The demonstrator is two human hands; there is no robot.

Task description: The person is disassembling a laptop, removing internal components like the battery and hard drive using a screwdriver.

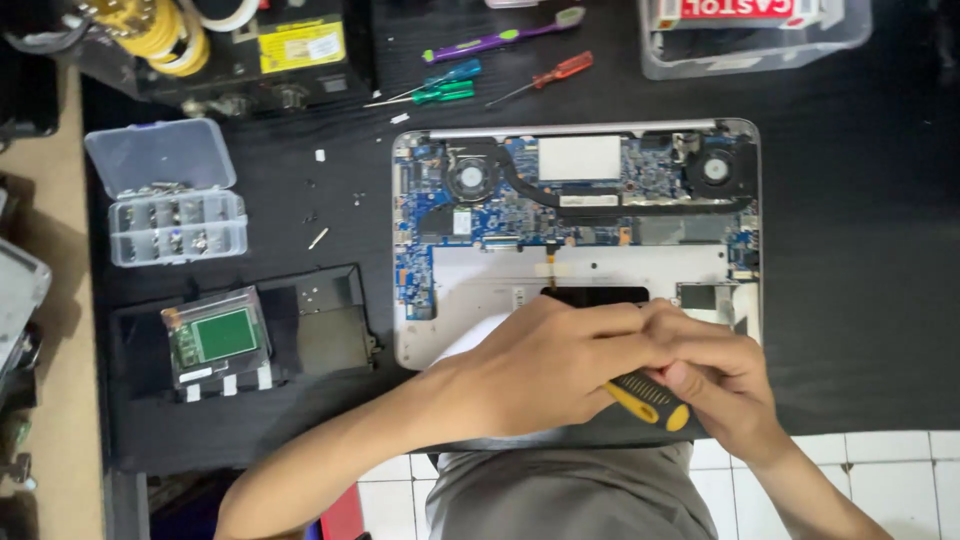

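An opened laptop (575,215) lies bottom-up on a black mat, its blue circuit board, two fans and copper heat pipe exposed. Both my hands meet over its near edge. My left hand (545,365) is curled with its fingers against my right hand (715,385). A screwdriver with a yellow and black handle (648,400) pokes out between them, and my right hand grips it. Its tip is hidden under my fingers.
A clear screw organiser box (172,195) stands open at the left. A black battery pack with a green-faced part (225,335) on it lies below that. Several screwdrivers (445,90) and a toothbrush (505,38) lie behind the laptop. A clear bin (750,35) stands at the back right. Loose screws (318,238) dot the mat.
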